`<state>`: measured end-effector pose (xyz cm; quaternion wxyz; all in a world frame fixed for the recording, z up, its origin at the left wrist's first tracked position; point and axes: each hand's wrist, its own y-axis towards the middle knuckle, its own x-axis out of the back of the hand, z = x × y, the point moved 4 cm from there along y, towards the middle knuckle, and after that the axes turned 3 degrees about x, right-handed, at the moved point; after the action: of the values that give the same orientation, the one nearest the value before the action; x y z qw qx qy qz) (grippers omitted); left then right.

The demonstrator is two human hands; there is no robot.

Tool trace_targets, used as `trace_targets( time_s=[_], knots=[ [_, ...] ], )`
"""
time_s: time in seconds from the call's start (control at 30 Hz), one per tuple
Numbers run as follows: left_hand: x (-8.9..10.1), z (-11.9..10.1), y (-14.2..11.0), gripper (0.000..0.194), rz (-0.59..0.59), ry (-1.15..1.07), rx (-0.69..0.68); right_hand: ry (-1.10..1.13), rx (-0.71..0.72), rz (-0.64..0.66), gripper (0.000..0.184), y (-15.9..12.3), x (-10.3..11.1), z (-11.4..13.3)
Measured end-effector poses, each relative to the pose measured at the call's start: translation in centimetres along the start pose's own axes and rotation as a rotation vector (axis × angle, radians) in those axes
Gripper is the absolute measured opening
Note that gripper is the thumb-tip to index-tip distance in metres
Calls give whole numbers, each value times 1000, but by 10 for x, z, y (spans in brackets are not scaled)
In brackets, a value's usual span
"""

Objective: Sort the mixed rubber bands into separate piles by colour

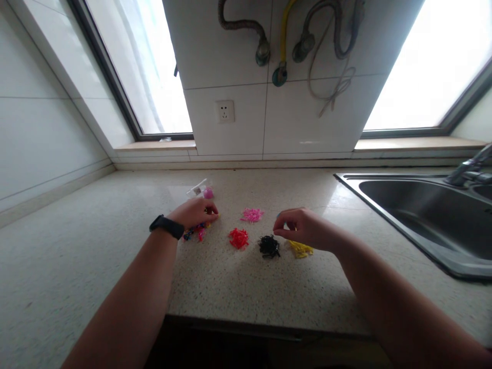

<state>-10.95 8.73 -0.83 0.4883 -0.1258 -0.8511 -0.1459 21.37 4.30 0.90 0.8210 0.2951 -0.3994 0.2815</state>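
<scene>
I'd say I'm in a kitchen here, with a steel sink (415, 212) and its tap (469, 170) set into the speckled desk (238, 287) at three o'clock, and a yellow pipe (284, 31), hoses (240, 24) and a power socket (225, 111) on the white tiled wall (226, 64) at twelve.

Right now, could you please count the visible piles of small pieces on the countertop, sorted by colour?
Pink pile: 1
Red pile: 1
Black pile: 1
Yellow pile: 1
Mixed-colour pile, partly hidden by the left hand: 1
Total visible piles: 5
</scene>
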Motion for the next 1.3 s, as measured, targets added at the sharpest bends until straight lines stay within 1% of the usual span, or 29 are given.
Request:
trace_targets(
  time_s=[0.23,0.33,0.47,0.6,0.87,1.17,1.3],
  knots=[
    [-2,2,2,7,-57,-93,-16,-21,-15,14,12,1,0,2],
    [0,0,1,8,-61,-73,-11,-5,-23,11,13,1,0,2],
    [5,-2,-2,19,-15,8,10,1,-36,10,13,1,-1,-1],
    [9,3,-4,25,14,50,46,5,-55,7,14,0,-2,-4],
    [11,11,-6,27,27,40,50,5,-49,-11,15,-1,1,-2],
    [10,13,-7,25,39,29,62,11,-47,-26,16,-2,3,1],
    [11,9,-9,23,44,48,65,13,-43,-33,16,-2,3,1]
  ],
)
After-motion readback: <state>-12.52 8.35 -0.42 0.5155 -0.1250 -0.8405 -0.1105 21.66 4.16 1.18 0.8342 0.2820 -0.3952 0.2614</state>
